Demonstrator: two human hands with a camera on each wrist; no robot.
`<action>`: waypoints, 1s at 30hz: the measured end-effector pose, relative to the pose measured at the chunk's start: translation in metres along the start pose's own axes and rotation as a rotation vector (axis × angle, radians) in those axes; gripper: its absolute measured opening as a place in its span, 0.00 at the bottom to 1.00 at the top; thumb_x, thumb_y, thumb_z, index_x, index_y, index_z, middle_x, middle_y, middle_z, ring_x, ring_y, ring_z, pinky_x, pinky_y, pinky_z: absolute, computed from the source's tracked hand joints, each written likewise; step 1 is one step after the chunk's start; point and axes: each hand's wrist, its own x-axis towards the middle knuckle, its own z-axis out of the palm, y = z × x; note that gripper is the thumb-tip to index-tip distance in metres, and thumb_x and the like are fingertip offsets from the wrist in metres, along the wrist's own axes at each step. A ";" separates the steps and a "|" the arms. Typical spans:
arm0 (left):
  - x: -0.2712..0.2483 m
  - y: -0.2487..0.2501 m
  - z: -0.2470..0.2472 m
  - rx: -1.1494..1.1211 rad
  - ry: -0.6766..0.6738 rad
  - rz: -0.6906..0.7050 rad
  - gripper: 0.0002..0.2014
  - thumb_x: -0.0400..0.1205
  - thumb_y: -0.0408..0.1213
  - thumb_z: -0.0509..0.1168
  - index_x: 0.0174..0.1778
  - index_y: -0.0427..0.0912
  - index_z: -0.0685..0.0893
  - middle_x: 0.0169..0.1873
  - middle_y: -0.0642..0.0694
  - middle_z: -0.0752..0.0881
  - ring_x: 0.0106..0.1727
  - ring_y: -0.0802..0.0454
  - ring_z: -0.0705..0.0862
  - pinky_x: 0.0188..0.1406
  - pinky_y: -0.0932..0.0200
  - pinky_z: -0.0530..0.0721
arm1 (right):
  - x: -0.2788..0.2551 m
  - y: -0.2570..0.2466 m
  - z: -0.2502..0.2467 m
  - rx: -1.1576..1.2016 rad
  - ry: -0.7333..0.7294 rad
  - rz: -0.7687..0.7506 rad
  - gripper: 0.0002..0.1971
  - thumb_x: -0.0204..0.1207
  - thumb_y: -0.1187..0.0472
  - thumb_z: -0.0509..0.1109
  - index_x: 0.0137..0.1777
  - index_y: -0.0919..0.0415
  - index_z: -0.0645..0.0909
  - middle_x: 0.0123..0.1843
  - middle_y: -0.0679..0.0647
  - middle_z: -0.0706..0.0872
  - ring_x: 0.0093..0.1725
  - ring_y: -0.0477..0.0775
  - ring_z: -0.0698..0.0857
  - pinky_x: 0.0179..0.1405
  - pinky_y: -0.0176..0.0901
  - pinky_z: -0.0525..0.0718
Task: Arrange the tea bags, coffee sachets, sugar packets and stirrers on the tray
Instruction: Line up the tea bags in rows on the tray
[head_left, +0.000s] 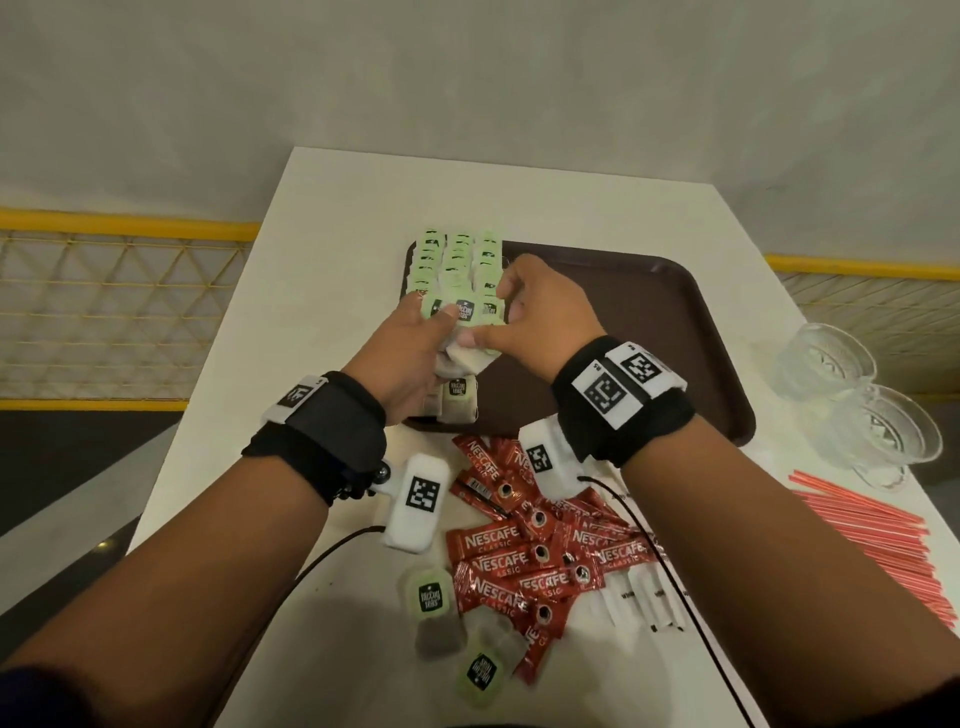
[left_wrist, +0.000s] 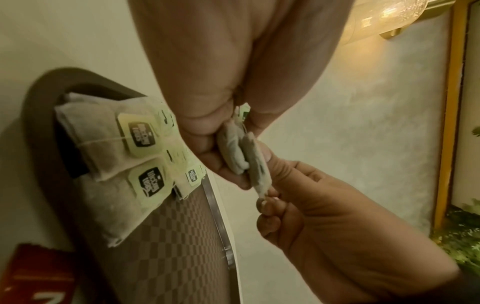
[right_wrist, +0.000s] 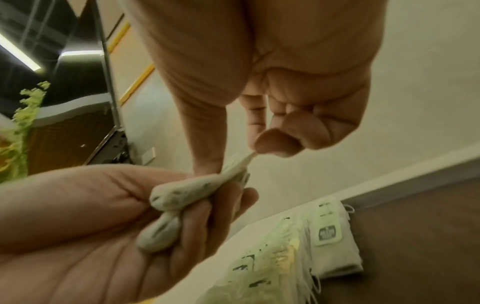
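Observation:
A brown tray (head_left: 649, 332) lies on the white table, with rows of green-tagged tea bags (head_left: 457, 260) stacked along its left side. My left hand (head_left: 415, 353) hovers over the tray's near left part and grips a small bunch of tea bags (left_wrist: 235, 148). My right hand (head_left: 540, 312) pinches one tea bag (right_wrist: 241, 162) from that bunch between thumb and forefinger. Red coffee sachets (head_left: 524, 551) lie heaped near the table's front. White sugar packets (head_left: 644, 597) sit beside them. Red stirrers (head_left: 878, 540) lie at the right.
Two clear glass cups (head_left: 852, 395) stand at the right edge of the table. A few loose tea bags (head_left: 431, 603) lie by the front edge. Yellow railings (head_left: 119, 228) run behind the table on both sides. The right half of the tray is bare.

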 end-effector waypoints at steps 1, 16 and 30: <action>0.004 0.000 0.001 -0.001 0.013 0.001 0.11 0.91 0.36 0.55 0.68 0.44 0.71 0.67 0.39 0.84 0.64 0.41 0.86 0.62 0.39 0.85 | 0.002 0.004 0.001 0.040 0.000 0.050 0.27 0.60 0.46 0.85 0.50 0.59 0.76 0.39 0.44 0.82 0.34 0.42 0.80 0.29 0.36 0.74; 0.031 -0.005 -0.002 -0.045 0.208 0.001 0.09 0.91 0.38 0.56 0.65 0.42 0.68 0.67 0.36 0.81 0.59 0.37 0.88 0.59 0.38 0.87 | 0.021 0.036 0.010 0.740 -0.266 0.373 0.08 0.75 0.67 0.75 0.47 0.62 0.78 0.43 0.61 0.89 0.33 0.50 0.90 0.28 0.33 0.84; 0.027 -0.001 -0.026 -0.104 0.241 -0.022 0.20 0.90 0.32 0.56 0.77 0.39 0.58 0.59 0.40 0.81 0.44 0.45 0.91 0.48 0.52 0.89 | 0.077 0.051 0.022 0.080 -0.319 0.238 0.11 0.76 0.63 0.75 0.56 0.61 0.82 0.37 0.56 0.86 0.32 0.46 0.82 0.32 0.39 0.84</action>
